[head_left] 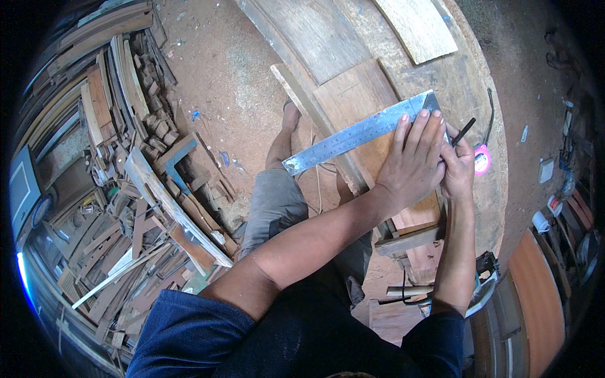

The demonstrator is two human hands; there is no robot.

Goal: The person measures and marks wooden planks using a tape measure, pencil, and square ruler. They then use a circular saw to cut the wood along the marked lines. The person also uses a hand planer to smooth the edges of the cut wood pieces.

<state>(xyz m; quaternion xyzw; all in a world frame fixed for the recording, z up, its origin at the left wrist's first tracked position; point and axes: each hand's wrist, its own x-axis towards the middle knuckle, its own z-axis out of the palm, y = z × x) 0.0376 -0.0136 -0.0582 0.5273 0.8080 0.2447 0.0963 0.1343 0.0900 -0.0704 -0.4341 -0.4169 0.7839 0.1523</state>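
A broad metal square (353,138), its blade worn and scratched, lies aslant over a brown wooden board (356,88) on the workbench. My left hand (413,151) rests flat across its right part, fingers stretched out near the dark end. Close beside it, my right hand (460,170) is closed around a black pen or pencil (465,131) that points up and to the right. Part of the right fingers is hidden behind my left hand. A pink tape measure (482,159) with a black strap lies just right of my right hand.
The workbench (469,75) has a curved right edge and carries a pale board (419,28) at the far side. Piled wood offcuts (126,246) fill the left. A power tool (485,274) sits near my right forearm. Curved wooden panels (535,302) stand at lower right.
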